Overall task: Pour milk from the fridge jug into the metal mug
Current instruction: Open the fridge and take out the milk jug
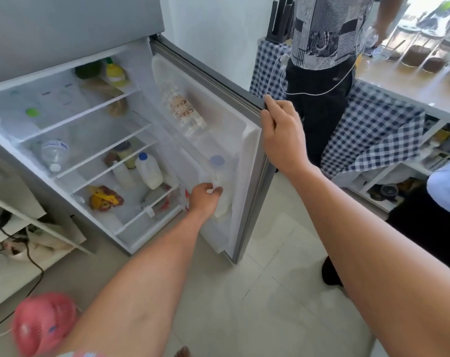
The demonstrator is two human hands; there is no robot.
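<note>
Left grip (pixel 205 195) is clenched on the handle of the milk jug (pixel 222 191), which sits low in the fridge door (pixel 218 117) shelf, blue lid up top. Right grip (pixel 279 119) is wrapped on the door's top edge, holding it open. So imo we're early: jug's grabbed but not lifted out yet, afaict. Left to do: pull it out, find the mug, uncap, pour. Metal mug isn't anywhere in view, btw. Another white bottle with a blue cap (pixel 148 170) stands on a fridge shelf inside, so don't mix em up. Room-wise: a wooden surface (pixel 399 81) at right w/ jars, checked cloth (pixel 373 127) draped below it, another person (pixel 324 60) standing near it, pale tile floor (pixel 270 279), pink fan (pixel 42 323) bottom left.
</note>
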